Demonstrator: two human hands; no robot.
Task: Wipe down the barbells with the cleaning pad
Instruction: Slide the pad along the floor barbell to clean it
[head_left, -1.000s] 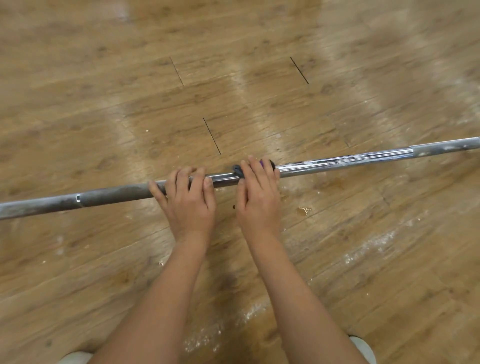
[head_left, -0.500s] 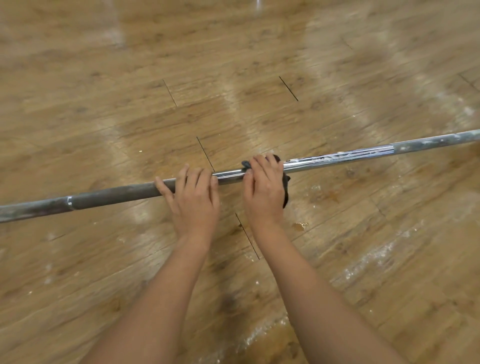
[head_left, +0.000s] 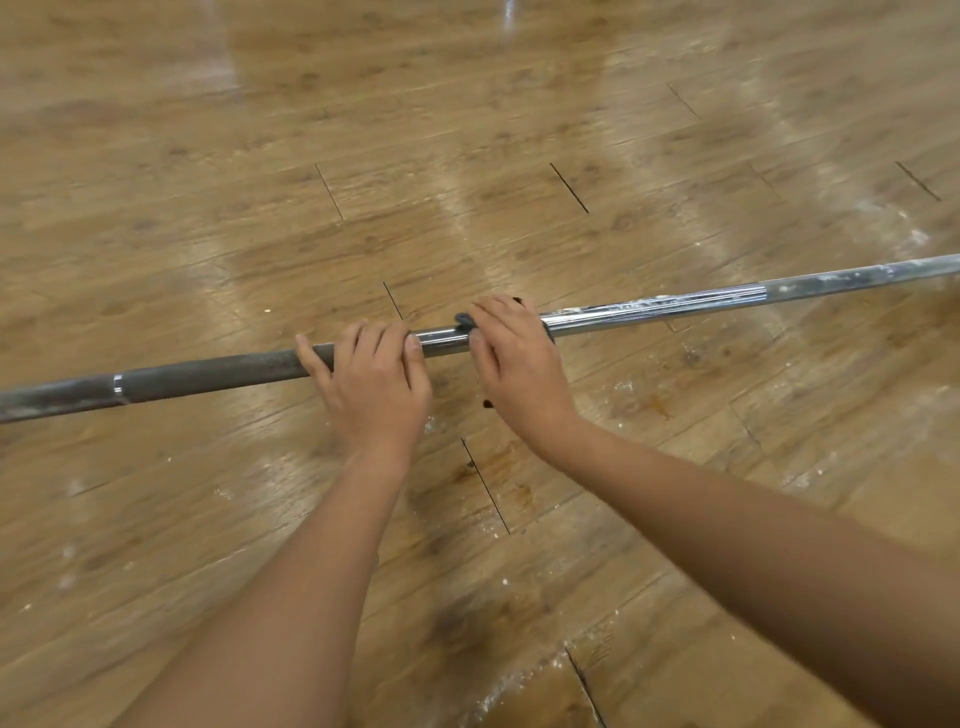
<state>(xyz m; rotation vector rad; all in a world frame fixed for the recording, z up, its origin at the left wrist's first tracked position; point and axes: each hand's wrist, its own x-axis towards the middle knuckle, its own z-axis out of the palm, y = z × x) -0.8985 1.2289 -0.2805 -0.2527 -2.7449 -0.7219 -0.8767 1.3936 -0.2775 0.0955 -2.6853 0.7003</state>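
A long steel barbell (head_left: 675, 301) lies across the wooden floor from the left edge to the right edge, dull and dark on its left half (head_left: 208, 376), shiny to the right of my hands. My left hand (head_left: 371, 382) grips the bar with fingers curled over it. My right hand (head_left: 511, 358) sits just to the right on the bar and holds a dark cleaning pad (head_left: 464, 320) wrapped against the steel. Only small dark edges of the pad show beside my fingers.
Wood-plank floor (head_left: 467, 156) all round, with white dusty smears (head_left: 524, 680) near my feet and rusty stains (head_left: 644, 400) just below the bar.
My right hand with the pad has slid slightly to the right along the bar, leaving a gap from my left hand. The view has shifted.
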